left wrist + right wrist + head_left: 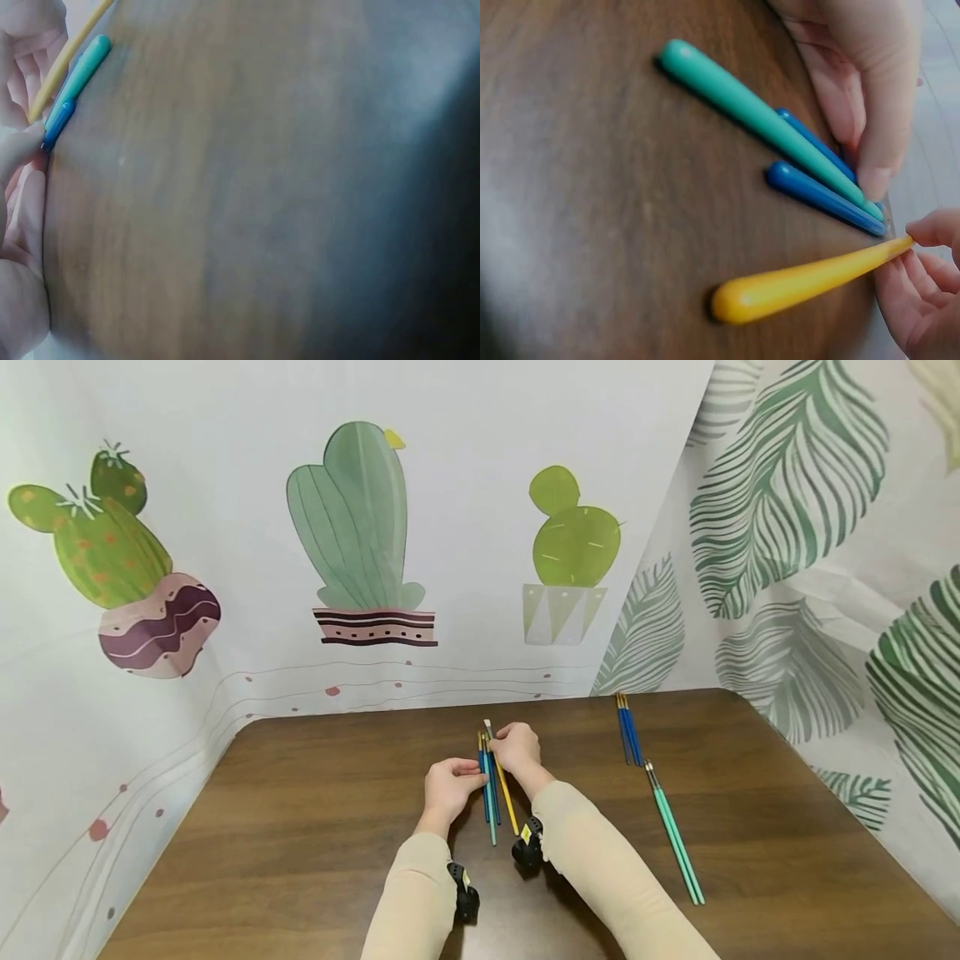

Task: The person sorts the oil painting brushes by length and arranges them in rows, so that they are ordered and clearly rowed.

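The right hand (519,747) is pinching the yellow brush (507,797) between thumb and fingers, its handle slanting toward the person, while the left hand (447,787) is closing its thumb and fingers about the green brush (492,828), with two blue brushes (825,201) flanking it just left of the yellow one. This cluster is occupying the middle of the far half of the wooden table (315,827), and well to its right a blue bunch (632,735) is lying beyond a mint-green pair (678,843)
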`<state>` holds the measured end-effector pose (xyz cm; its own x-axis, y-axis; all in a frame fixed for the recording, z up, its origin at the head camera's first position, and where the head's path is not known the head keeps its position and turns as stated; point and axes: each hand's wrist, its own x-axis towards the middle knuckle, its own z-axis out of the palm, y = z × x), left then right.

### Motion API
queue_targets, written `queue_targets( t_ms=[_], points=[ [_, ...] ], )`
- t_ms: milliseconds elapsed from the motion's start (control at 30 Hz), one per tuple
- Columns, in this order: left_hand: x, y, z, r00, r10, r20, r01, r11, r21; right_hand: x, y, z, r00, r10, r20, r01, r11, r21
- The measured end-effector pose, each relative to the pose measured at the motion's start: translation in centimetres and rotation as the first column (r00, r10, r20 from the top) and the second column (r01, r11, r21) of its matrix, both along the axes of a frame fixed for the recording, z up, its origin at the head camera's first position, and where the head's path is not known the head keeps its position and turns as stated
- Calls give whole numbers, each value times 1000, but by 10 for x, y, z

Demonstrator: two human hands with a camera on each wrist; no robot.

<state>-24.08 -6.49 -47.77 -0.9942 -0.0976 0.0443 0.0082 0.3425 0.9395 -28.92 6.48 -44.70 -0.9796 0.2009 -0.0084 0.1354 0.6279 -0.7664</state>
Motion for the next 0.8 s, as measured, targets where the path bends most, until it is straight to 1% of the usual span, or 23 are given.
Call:
queue_targets(
  t_ms=[100, 233, 333, 467, 533, 667, 800],
  points=[
    [0, 0, -1, 1000, -3, -14, 3, 1000, 0, 1, 5, 2, 1000, 7, -23, -8, 999, -41],
    [0, 0, -1, 1000, -2, -19, 3, 1000, 10, 5, 10, 7, 999, 24, -36, -30, 986, -165],
    [-1, -1, -2, 1000, 0, -16, 0, 1000, 13, 9, 14, 11, 999, 35, -39, -44, 963, -267],
    [-1, -1, -3, 1000, 3, -15, -3, 1000, 11, 14, 20, 15, 998, 42, -44, -55, 931, -360],
    [-1, -1, -3, 1000, 4, -8, -4, 1000, 16, 16, 23, 16, 998, 46, -47, -61, 918, -392],
    [-1, 0, -2, 1000, 9, -1, -9, 1000, 24, 20, 32, 16, 997, 58, -53, -75, 903, -423],
    [0, 1, -2, 1000, 11, 5, -12, 999, 36, 25, 40, 16, 998, 55, -40, -67, 898, -435]
  ],
)
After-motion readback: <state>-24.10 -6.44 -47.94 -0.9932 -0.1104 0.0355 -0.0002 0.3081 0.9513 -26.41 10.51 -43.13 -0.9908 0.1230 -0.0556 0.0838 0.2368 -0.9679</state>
